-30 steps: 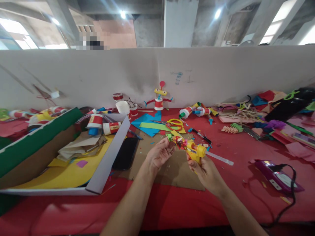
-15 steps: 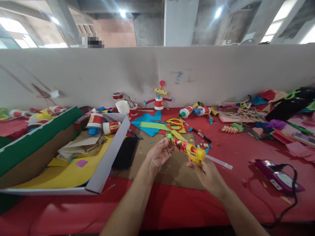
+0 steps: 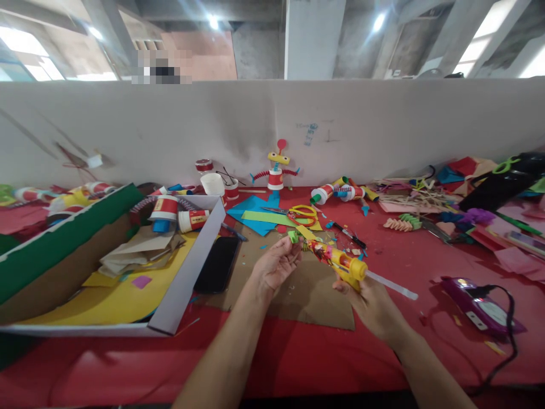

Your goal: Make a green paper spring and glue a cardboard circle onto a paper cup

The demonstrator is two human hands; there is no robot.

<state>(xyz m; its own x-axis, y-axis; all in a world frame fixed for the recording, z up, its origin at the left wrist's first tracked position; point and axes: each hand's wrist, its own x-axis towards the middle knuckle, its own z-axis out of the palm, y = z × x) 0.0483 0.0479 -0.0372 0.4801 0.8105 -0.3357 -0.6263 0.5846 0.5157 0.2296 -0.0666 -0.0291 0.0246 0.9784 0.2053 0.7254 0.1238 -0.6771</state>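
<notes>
Head view, left hand (image 3: 275, 265) fingertip-pinching green paper (image 3: 293, 236), right hand (image 3: 369, 305) wrapped round glue gun (image 3: 343, 262).

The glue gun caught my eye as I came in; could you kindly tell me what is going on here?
Over a red table, a right hand holds a yellow glue gun, with a translucent stick jutting from its rear. The left hand pinches a small green piece near the gun's front end. Brown cardboard lies beneath, and scissors lie farther back.
</notes>
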